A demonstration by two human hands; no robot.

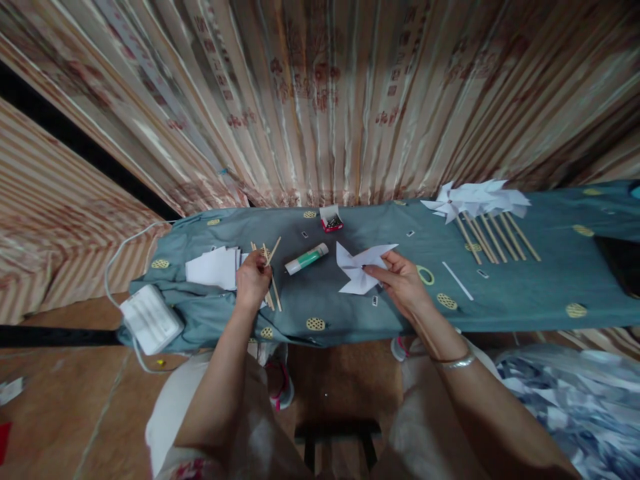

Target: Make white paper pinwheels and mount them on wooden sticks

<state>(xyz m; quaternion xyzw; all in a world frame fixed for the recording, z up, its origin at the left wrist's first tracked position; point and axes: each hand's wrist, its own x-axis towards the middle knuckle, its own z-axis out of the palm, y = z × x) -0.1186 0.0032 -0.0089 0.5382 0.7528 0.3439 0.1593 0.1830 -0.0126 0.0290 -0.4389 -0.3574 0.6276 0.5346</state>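
Hands sat at mid-frame, over the near edge of a narrow table (500,293) draped in blue-grey cloth. Left hand (253,280), left of centre, had its fingers curled shut around one stick out of a loose bunch of wooden sticks (273,280). Right hand (403,280), right of centre, pinched the edge of a folded white paper pinwheel (361,267) lying flat on the cloth.

Judgement: stick should be drawn out singly so the rest do not scatter; pinch on the paper should stay light, so the folded blades keep their shape and the centre stays free.

Glue stick (307,259) lay between the hands, just beyond them. Stack of white paper squares (214,268) lay left of the left hand. Farther back, small red box (331,219); at upper right, row of finished pinwheels (480,200) on sticks.
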